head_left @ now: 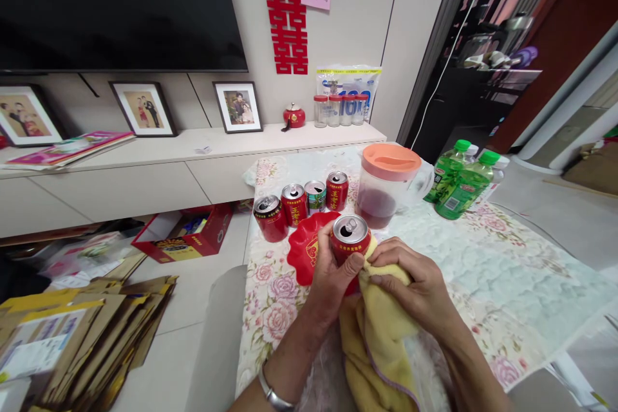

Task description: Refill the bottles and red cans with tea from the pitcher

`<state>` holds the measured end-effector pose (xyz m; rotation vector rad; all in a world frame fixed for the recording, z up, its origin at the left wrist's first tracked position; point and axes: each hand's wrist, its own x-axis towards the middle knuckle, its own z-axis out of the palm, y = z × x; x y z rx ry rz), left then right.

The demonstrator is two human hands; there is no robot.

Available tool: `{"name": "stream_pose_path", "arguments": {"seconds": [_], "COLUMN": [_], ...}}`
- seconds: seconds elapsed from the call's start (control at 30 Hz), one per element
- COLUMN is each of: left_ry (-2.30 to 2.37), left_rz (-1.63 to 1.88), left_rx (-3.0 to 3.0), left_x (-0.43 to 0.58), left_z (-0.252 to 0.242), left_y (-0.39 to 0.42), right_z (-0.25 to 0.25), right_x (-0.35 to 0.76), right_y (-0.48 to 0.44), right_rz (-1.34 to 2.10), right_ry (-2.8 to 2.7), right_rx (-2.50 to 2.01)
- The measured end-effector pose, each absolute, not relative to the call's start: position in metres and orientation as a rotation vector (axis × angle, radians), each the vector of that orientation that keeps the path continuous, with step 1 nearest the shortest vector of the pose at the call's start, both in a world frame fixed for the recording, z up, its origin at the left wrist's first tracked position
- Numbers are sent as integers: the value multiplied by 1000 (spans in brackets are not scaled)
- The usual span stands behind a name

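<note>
Reference: red scalloped dish [295, 256], on the flowered tablecloth [277, 322]. Far left of dish, on floor: stack of flattened cardboard [103, 335]. Nearer, left and beyond dish, also floor: open red box [205, 238]. Just beyond dish, left to right, row of four upright drink cans: dark-rimmed red can [271, 222], second red can [294, 207], green can [315, 198], third red can [337, 193]. Left hand [332, 277] at dish's right side, fingers clamped round the held red can [351, 246], thumb across its front. That can is upright, top facing up, dark mouth hole showing; it sits over the dish's right part in view, height above it can't tell. Yellow cloth [386, 322] right of dish, bunched against the can's right side, rest hanging toward the person. Right hand [415, 273], farther right of dish, fingers together, pinching the cloth. Right and beyond dish: pitcher [377, 205], orange lid, dark liquid low inside. Well right of dish: two green-capped bottles [463, 190], upright, side by side.
</note>
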<state>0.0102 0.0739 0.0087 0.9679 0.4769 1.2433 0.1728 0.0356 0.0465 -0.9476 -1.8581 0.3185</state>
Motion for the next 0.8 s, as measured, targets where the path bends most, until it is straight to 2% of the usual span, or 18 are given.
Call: {"name": "stream_pose_path", "arguments": {"seconds": [0.33,0.47,0.63,0.8], "left_ry": [543,558,570,588], "left_rz": [1355,1285,1141,1145], "left_rx": [922,910,915,1012], "left_x": [14,14,11,12], "left_z": [5,8,14,17], "left_y": [76,74,71,69], "right_z": [24,22,27,38], "right_x": [181,180,177,174], "right_y": [46,46,42,33], "right_rz": [470,488,429,314], "right_ry": [-1741,-1680,-1549,-1471], "right_rx": [-1162,-1253,-1264,-1192]}}
